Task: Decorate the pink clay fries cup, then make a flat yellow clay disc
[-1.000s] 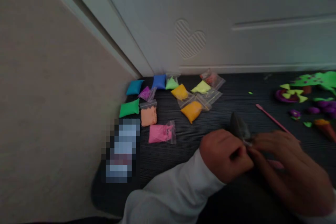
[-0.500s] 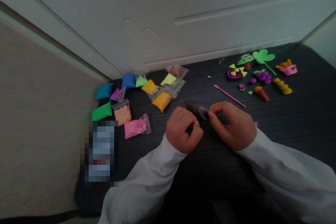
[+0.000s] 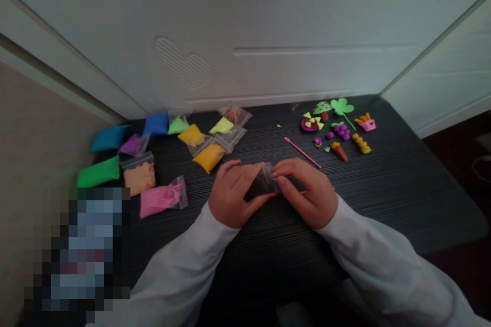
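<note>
A small clear bag of dark brown clay (image 3: 261, 184) is held between both hands above the dark table (image 3: 402, 189). My left hand (image 3: 232, 194) grips its left end with fingers curled around it. My right hand (image 3: 309, 191) pinches the bag's right, clear end between thumb and fingers. Both arms wear white sleeves. A pink stick tool (image 3: 302, 152) lies just beyond my right hand.
Several clay bags lie at the left: pink (image 3: 163, 198), peach (image 3: 139, 176), green (image 3: 98, 172), orange (image 3: 209, 156), blue (image 3: 156, 123). Small clay figures (image 3: 337, 130) sit at the back right. A white panel with a heart (image 3: 184, 67) stands behind. A blurred patch covers the lower left.
The view has swung right and pulled back. My hands came together on the brown bag, which now lies flat between them instead of pointing up and left.
</note>
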Available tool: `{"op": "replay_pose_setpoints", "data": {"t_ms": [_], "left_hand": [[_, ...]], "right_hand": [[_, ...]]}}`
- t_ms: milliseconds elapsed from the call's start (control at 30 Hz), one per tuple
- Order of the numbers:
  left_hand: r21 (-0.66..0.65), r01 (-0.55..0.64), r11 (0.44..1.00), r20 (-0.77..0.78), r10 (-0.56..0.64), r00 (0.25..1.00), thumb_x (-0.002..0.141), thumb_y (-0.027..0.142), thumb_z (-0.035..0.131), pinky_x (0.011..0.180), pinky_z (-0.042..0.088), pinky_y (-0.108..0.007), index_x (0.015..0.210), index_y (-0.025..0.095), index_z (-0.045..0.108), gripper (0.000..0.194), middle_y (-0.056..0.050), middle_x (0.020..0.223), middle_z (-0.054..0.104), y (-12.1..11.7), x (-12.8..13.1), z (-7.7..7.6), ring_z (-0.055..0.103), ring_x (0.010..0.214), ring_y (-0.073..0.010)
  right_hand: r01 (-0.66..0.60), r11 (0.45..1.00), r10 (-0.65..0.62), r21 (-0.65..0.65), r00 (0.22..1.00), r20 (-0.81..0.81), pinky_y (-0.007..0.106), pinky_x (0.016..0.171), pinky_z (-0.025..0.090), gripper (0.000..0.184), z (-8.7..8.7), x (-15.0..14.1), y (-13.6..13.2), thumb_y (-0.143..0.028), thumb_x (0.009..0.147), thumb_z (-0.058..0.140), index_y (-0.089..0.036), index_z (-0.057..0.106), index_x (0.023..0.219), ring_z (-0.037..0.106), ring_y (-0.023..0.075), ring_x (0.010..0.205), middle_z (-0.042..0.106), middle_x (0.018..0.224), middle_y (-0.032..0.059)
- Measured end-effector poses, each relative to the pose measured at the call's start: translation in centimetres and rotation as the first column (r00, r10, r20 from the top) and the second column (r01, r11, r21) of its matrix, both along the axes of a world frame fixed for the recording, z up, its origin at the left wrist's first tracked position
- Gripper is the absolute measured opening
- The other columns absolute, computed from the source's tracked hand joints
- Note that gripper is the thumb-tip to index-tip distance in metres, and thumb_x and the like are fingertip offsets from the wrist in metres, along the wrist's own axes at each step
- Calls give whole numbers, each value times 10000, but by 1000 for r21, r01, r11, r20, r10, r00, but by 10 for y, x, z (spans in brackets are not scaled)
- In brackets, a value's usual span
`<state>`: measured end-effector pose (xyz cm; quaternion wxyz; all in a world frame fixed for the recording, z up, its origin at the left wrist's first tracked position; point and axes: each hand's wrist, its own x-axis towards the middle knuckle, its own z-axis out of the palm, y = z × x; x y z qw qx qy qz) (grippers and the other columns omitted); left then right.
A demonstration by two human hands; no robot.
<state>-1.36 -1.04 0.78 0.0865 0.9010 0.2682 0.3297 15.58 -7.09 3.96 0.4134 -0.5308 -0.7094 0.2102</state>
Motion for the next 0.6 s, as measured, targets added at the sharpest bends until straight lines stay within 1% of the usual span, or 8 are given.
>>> {"op": "replay_pose_setpoints", "data": {"t_ms": [67, 167, 367, 467, 600], "left_hand": [[22, -16, 1000, -13, 16, 1000, 678, 352, 581, 888, 358, -391, 1094, 172, 455, 471, -75, 991, 613, 2, -1, -2, 560, 897, -190], [65, -9, 998, -23, 11, 1000, 685, 332, 571, 870, 359, -390, 1090, 166, 460, 451, -76, 976, 622, 5, -2, -3, 565, 888, -191], [86, -26, 996, -53, 30, 998, 697, 309, 564, 818, 370, -383, 1048, 169, 477, 388, -64, 927, 635, 3, 2, 0, 573, 839, -182], [62, -34, 997, -60, 38, 997, 702, 300, 558, 778, 400, -360, 1039, 157, 485, 373, -70, 930, 624, 1, 5, -2, 563, 843, -186], [-31, -88, 996, -27, 87, 996, 707, 283, 550, 774, 438, -328, 1035, 144, 473, 365, -87, 959, 595, 0, 6, -8, 548, 883, -189]], "right_hand": [[-12, 1000, 13, -14, 1000, 22, 311, 823, 396, 130, 2, 1, 0, -202, 782, 464, -181, 551, 876, 511, 145, 923, 580, 923, 48], [-3, 1000, 3, -24, 999, 38, 322, 822, 397, 138, 3, 1, 0, -273, 748, 531, -176, 575, 835, 508, 156, 926, 557, 964, 63], [52, 999, -52, 6, 998, -27, 314, 815, 399, 69, 1, -2, -2, -224, 746, 529, -184, 583, 762, 471, 161, 988, 505, 1043, 65], [73, 997, -73, 0, 996, -44, 328, 819, 398, 61, -1, -4, -1, -236, 739, 542, -196, 587, 749, 457, 174, 1011, 496, 1060, 59], [38, 998, -40, 53, 999, 27, 364, 874, 367, 93, 1, 6, 3, -246, 746, 534, -214, 604, 798, 468, 178, 1005, 536, 1027, 48]]}}
